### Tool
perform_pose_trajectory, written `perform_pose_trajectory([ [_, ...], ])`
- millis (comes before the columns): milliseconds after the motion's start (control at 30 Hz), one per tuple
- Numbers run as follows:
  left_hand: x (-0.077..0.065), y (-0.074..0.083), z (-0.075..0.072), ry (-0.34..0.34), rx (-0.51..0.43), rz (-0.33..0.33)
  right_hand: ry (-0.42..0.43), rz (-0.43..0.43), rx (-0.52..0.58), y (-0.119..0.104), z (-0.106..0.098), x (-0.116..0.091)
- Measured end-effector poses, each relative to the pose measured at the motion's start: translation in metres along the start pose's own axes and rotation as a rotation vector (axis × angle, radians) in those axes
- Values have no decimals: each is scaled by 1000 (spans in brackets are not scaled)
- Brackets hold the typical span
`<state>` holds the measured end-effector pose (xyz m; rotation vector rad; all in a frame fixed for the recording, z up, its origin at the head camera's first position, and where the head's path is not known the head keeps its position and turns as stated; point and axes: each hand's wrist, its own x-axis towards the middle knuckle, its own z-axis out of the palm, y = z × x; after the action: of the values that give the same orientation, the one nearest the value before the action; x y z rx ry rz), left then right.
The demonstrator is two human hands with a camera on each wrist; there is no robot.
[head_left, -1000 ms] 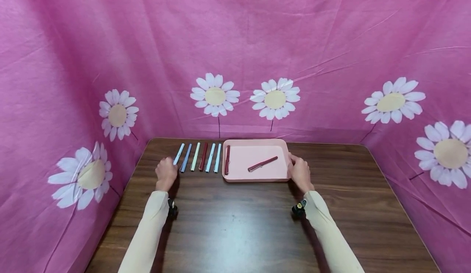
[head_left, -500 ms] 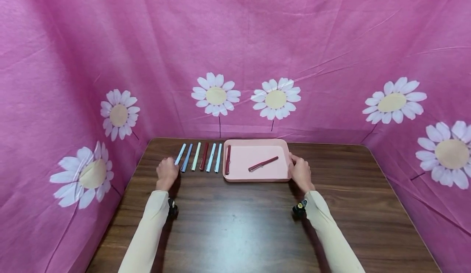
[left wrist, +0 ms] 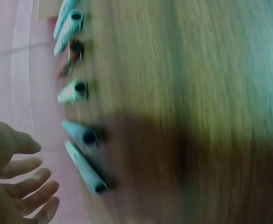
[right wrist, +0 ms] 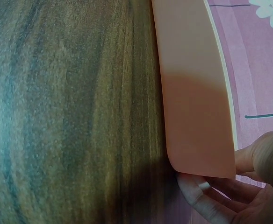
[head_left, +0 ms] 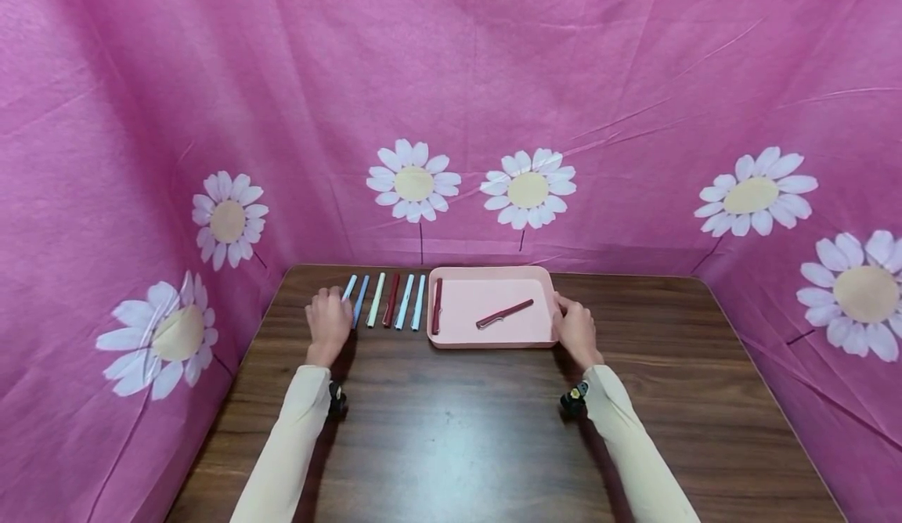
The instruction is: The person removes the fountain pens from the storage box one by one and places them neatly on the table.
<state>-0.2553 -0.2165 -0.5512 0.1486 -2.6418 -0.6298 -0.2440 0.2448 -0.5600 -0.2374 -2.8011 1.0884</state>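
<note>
My left hand [head_left: 329, 319] is over the left end of a row of capped pens, partly hiding the leftmost light blue pen [head_left: 349, 285] and the blue pen [head_left: 360, 304]. In the left wrist view its fingers are spread and relaxed, apart from the leftmost pen [left wrist: 86, 169]. Rightward in the row lie a pale green pen [head_left: 376, 301], a dark red pen [head_left: 391, 301] and two light blue pens [head_left: 405, 301]. My right hand [head_left: 576, 331] grips the right end of a pink tray [head_left: 493, 343], thumb at its rim. Two dark red pens [head_left: 504, 314] lie in the tray.
The dark wooden table [head_left: 451, 429] has its far edge close behind the tray and pens. A pink curtain [head_left: 465, 100] with printed daisies surrounds the back and sides.
My left hand has shifted slightly right and away from me, over the leftmost pens, its fingers no longer at the leftmost pen's near end. Right hand and tray have stayed put.
</note>
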Motion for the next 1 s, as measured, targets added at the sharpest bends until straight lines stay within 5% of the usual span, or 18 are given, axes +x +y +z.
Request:
perform_pose_trajectory([
  [200, -3, 25, 15, 40, -36, 99, 10, -19, 4, 0, 0, 0],
  [633, -7, 56, 33, -56, -55, 337, 36, -36, -7, 0, 2, 0],
  [1000, -8, 87, 41, -112, -81, 414, 30, -24, -27, -2, 1, 0],
])
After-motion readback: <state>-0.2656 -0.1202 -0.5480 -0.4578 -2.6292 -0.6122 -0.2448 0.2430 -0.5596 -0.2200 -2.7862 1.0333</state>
